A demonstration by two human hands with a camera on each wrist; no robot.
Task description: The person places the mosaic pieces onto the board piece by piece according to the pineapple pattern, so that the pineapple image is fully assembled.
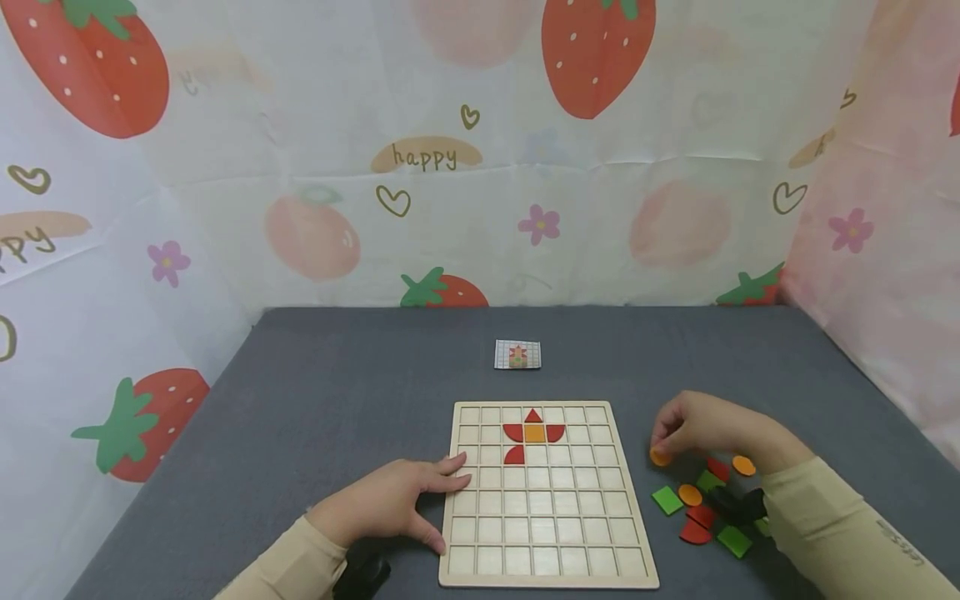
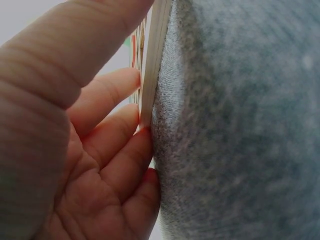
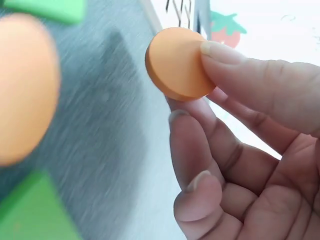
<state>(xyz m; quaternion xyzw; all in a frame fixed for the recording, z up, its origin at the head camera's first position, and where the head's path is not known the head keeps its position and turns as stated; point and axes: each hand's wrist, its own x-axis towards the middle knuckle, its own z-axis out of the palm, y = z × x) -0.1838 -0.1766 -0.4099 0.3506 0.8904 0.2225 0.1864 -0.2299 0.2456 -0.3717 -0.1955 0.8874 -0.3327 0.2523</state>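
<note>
My right hand [image 1: 701,427] pinches an orange disc [image 3: 177,62] between thumb and fingers, to the right of a wooden grid board [image 1: 540,504]. Along the board's left edge rests my left hand [image 1: 393,500], its fingers extended and touching the rim. Near the top of the grid lies an orange square [image 1: 534,433] with a red triangle [image 1: 532,416] above it. A red quarter-round piece [image 1: 513,432] sits at its left, a second [image 1: 555,432] at its right. One more red quarter-round [image 1: 515,456] lies a row lower, below the left one.
Loose pieces lie right of the board, under and beside the right forearm: green squares [image 1: 667,500], orange discs [image 1: 690,495] and red quarter-rounds [image 1: 696,532]. A small card with a coloured grid picture [image 1: 517,355] lies behind the board. Printed fabric [image 1: 337,108] hangs around the grey table [image 1: 360,375].
</note>
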